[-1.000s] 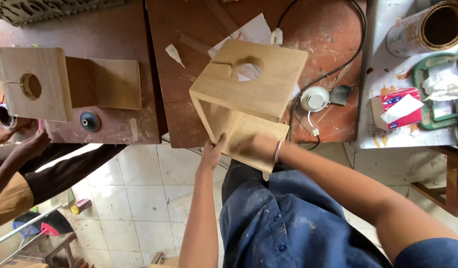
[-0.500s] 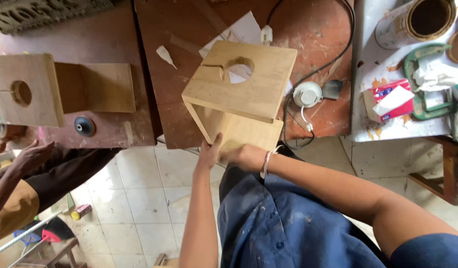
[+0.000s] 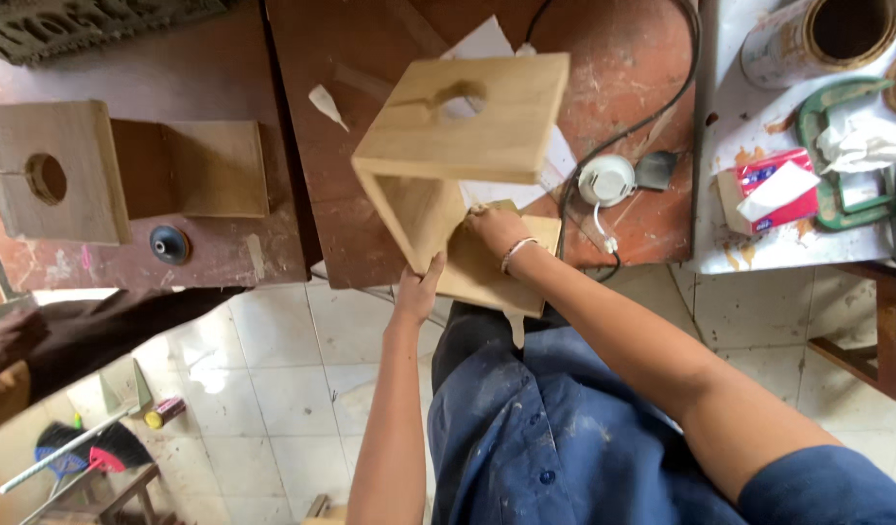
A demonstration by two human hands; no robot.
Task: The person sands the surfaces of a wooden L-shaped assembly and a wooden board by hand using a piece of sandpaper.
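1. My left hand (image 3: 416, 292) is clamped on the near lower edge of the open wooden box (image 3: 463, 160), thumb up against its side wall. My right hand (image 3: 494, 230) lies on the box's bottom panel, fingers bent; whether they pinch anything I cannot tell. The box sits at centre frame, tipped on the front edge of the red-brown workbench (image 3: 351, 209), its top panel with the round hole lifted toward the upper middle.

2. Far left: a second wooden box (image 3: 54, 175) with a round hole stands on the bench beside a dark round knob (image 3: 170, 244). Another person's dark sleeve (image 3: 108, 326) shows just below it.

3. Just right of my box: a white round fitting (image 3: 606, 181) on a black cable (image 3: 642, 122), touching nothing I hold.

4. Right side: a white table (image 3: 759, 248) with a red tissue box (image 3: 767, 197), a green clamp (image 3: 837, 156) and an open tin (image 3: 825, 39) at upper right.

5. Risks, as I judge them: the box overhangs the bench edge, so a slack left grip could let it tip off toward the floor tiles (image 3: 273, 379). Swinging it right could snag the cable and drag the fitting.
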